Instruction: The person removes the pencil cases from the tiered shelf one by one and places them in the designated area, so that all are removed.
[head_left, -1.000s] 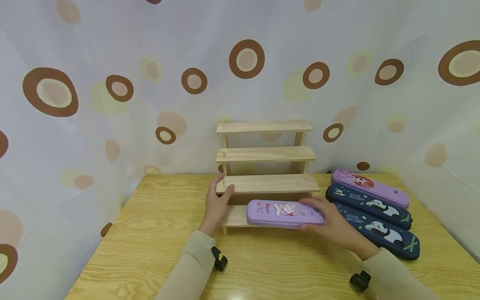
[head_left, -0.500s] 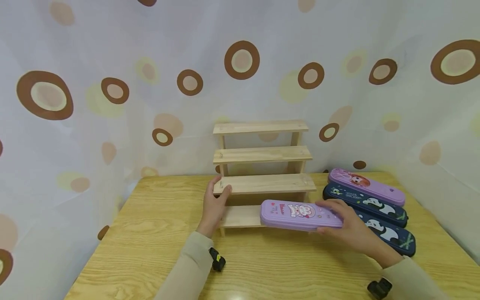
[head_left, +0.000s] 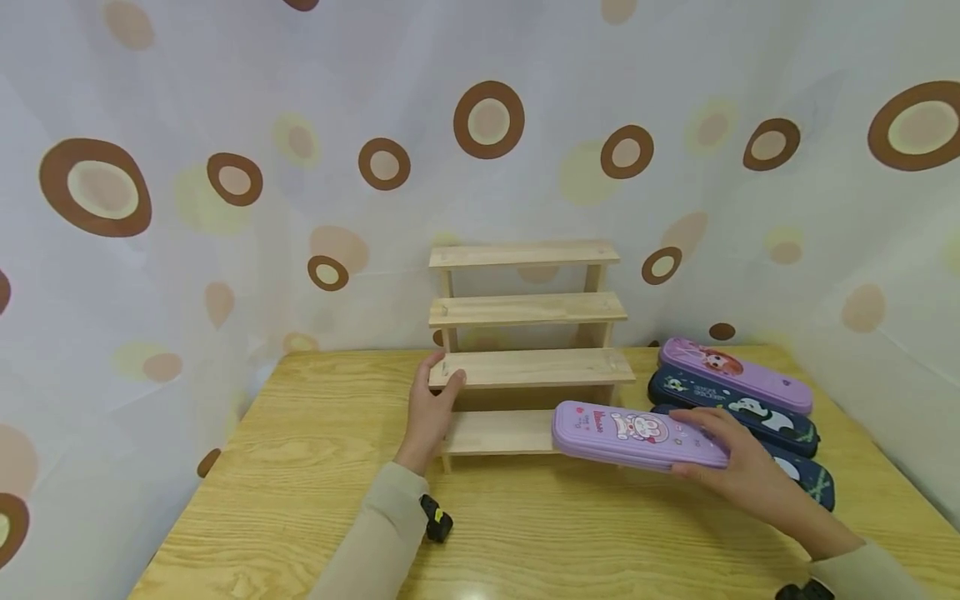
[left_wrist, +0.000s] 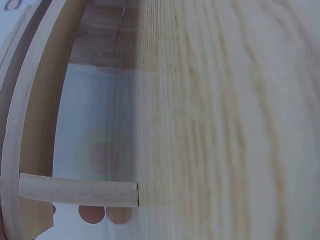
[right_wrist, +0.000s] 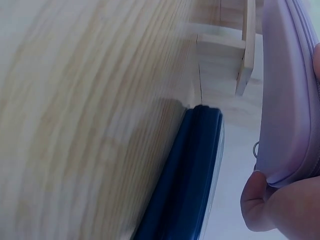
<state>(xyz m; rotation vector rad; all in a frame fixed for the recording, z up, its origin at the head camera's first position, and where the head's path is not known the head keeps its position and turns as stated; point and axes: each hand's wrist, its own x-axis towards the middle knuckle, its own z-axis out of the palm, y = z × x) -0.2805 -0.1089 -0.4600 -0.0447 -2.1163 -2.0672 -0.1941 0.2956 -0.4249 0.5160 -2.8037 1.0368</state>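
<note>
My right hand (head_left: 738,467) grips the right end of a lilac pencil case (head_left: 637,435) with a cartoon bunny on its lid, thumb on the near side and fingers on the far side. The case is raised above the table, overlapping the right part of the lowest shelf in the head view. In the right wrist view the lilac pencil case (right_wrist: 287,95) hangs clear of the tabletop. My left hand (head_left: 431,412) holds the left end of the second-lowest board of a stepped wooden rack (head_left: 532,367), thumb on top of the board.
To the right lie two navy panda pencil cases (head_left: 757,415), the nearer partly hidden behind my right hand, and a purple pencil case (head_left: 738,375) with a cartoon girl. All rest on the wooden table (head_left: 315,467). A dotted curtain (head_left: 300,83) hangs behind the rack.
My right hand has carried the lilac pencil case rightward, from over the lowest shelf toward the navy cases. The left hand keeps its hold on the rack.
</note>
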